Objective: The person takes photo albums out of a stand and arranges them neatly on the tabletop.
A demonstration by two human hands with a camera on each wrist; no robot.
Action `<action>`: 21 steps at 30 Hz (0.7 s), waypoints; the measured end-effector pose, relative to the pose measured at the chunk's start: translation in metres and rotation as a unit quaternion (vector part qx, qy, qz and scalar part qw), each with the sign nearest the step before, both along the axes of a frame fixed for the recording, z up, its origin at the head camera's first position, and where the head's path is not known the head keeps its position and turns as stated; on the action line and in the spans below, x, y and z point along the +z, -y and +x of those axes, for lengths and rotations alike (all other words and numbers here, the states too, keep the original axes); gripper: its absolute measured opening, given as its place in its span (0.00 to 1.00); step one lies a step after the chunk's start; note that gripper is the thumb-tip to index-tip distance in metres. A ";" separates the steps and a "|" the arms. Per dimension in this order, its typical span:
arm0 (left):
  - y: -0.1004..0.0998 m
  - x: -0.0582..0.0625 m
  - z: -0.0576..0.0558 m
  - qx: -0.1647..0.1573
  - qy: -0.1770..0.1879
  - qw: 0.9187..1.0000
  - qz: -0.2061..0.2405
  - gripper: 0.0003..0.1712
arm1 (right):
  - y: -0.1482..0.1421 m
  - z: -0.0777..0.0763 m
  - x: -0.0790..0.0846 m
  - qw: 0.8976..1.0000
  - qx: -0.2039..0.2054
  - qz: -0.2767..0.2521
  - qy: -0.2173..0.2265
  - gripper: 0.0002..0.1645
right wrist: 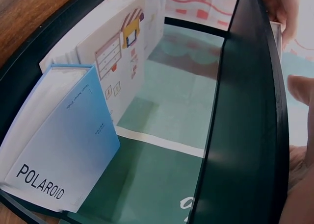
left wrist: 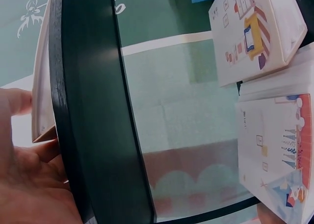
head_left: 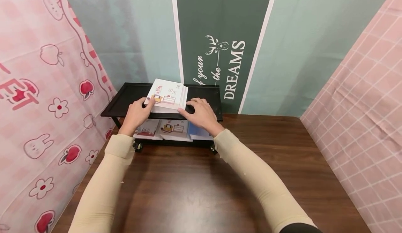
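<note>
A white photo album point(head_left: 168, 90) with a yellow and red drawing on its cover lies on the upper shelf of a black two-tier rack point(head_left: 125, 100). My left hand point(head_left: 135, 115) holds its left side, thumb on the cover near the front edge. On the opposite side my right hand point(head_left: 202, 114) grips the album, thumb at the front right corner. In the left wrist view the album's edge point(left wrist: 43, 82) shows between thumb and fingers, beyond the shelf's rim. The right hand's thumb point(right wrist: 300, 89) appears at the right wrist view's margin.
On the lower shelf stand an album with a red drawing point(head_left: 147, 128), one with a yellow drawing point(head_left: 174, 126), and a blue one point(right wrist: 73, 140) marked POLAROID. The rack rests on a brown wooden table point(head_left: 188, 191). Printed cloths point(head_left: 361, 121) hang around three sides.
</note>
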State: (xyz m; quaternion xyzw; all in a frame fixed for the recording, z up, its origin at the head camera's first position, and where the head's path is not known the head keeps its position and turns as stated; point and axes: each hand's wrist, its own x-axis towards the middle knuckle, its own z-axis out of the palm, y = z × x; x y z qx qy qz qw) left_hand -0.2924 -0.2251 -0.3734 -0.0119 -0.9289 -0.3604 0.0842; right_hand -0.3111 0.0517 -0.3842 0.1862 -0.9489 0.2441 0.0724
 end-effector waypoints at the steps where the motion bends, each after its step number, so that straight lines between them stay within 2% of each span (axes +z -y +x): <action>1: 0.000 0.000 0.000 0.001 0.000 1.000 0.001 0.46 | 0.000 0.000 0.000 1.000 -0.001 -0.003 0.001 0.45; 14: -0.002 0.000 0.002 -0.007 -0.009 1.000 0.009 0.47 | 0.002 0.000 0.001 1.000 -0.014 -0.027 -0.002 0.38; 21: -0.004 0.000 0.002 -0.008 -0.002 1.000 0.016 0.46 | 0.002 -0.002 -0.001 1.000 -0.013 -0.014 0.000 0.36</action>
